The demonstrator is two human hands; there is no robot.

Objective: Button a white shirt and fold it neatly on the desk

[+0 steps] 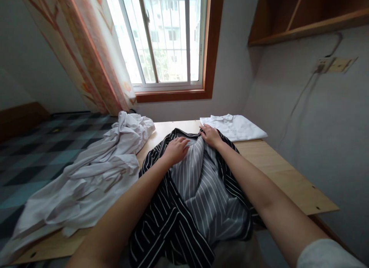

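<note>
A black shirt with white stripes lies spread open in front of me, its paler grey striped inside facing up. Its collar points away from me, and the lower part hangs over the board's near edge. My left hand rests on the left side of the collar, fingers stretched out toward the middle. At the collar's right side, my right hand has its fingers closed over the edge of the cloth. The fabric under both palms is partly hidden.
A folded white shirt lies at the back right of the wooden board. Crumpled white clothing covers the left side, reaching onto a checked bedspread. Ahead are a window and curtain; a shelf hangs at right.
</note>
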